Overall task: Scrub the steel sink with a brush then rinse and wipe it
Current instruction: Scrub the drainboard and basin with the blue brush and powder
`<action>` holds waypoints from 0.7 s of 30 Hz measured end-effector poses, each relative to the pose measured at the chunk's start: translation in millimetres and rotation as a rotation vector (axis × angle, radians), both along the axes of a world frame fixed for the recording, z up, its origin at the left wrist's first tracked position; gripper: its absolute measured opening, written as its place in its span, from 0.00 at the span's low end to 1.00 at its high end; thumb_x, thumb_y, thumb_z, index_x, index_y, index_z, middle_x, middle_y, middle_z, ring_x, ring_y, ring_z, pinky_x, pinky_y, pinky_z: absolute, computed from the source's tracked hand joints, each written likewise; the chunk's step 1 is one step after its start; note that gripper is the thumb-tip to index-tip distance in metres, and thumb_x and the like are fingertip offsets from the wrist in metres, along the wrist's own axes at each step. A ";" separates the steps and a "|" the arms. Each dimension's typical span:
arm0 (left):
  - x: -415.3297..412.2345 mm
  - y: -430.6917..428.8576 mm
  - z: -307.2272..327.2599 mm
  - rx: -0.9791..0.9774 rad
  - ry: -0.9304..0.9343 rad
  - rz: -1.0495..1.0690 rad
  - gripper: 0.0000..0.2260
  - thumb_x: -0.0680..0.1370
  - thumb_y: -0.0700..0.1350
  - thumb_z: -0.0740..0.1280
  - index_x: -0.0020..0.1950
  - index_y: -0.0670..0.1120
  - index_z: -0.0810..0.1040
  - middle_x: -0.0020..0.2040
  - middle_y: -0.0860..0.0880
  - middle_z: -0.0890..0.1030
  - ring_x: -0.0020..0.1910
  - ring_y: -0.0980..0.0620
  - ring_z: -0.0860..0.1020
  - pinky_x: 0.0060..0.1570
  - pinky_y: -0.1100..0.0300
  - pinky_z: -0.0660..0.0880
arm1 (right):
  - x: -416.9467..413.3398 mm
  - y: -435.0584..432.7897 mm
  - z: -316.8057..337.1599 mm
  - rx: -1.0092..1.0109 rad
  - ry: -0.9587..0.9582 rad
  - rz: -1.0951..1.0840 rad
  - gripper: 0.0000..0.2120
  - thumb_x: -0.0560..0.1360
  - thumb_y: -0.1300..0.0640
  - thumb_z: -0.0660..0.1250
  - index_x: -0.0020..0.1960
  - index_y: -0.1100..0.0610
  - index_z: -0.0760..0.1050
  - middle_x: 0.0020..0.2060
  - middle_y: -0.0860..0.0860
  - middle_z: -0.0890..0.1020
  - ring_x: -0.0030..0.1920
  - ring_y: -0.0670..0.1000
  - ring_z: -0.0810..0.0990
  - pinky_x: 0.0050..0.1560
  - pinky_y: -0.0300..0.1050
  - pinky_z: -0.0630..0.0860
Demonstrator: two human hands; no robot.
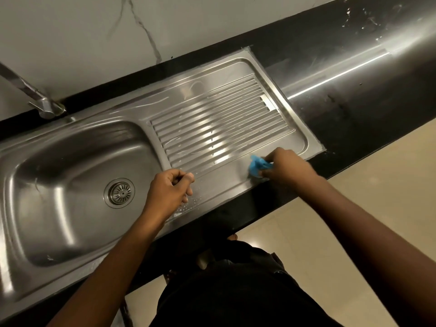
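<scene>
Closest to me, the left hand (171, 188) hangs over the front lip of the steel sink (226, 187), fingers curled in with the thumb against the forefinger. It holds nothing I can see, and is probably just kept out of the way. Droplets (186, 205) bead on the lip beside it. A little further right, the right hand (286, 165) pinches a blue tool (257, 167), cloth or small brush, I cannot tell. It presses the tool down on the flat strip at the drainboard's near right corner, likely because that edge traps residue. Beyond lie the ribbed drainboard (212, 128), streaked wet, and the bowl (59, 185) with its strainer (119, 192). The tap (35, 95) stands behind, no water running that I can see, on the black counter (354, 114).
</scene>
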State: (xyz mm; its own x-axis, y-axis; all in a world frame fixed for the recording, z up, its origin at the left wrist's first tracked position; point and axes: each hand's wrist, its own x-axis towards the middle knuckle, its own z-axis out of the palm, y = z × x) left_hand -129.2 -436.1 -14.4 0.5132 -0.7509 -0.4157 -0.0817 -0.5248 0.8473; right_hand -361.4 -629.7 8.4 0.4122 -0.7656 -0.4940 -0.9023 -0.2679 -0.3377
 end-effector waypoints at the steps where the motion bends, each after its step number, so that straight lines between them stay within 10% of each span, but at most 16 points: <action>1: -0.7 -0.9 -0.5 0.002 0.003 0.002 0.10 0.83 0.48 0.69 0.47 0.44 0.84 0.36 0.45 0.85 0.31 0.49 0.79 0.35 0.55 0.76 | -6.7 -9.3 4.4 -0.016 0.026 -0.016 0.21 0.77 0.50 0.74 0.67 0.57 0.77 0.48 0.51 0.79 0.46 0.50 0.81 0.51 0.49 0.80; 21: -14.2 -19.1 2.2 0.010 -0.010 0.023 0.09 0.83 0.48 0.69 0.47 0.45 0.84 0.36 0.45 0.85 0.31 0.50 0.79 0.35 0.56 0.76 | -19.0 -18.8 -9.7 -0.039 -0.098 -0.089 0.21 0.79 0.50 0.72 0.70 0.55 0.77 0.54 0.54 0.83 0.48 0.50 0.82 0.54 0.50 0.81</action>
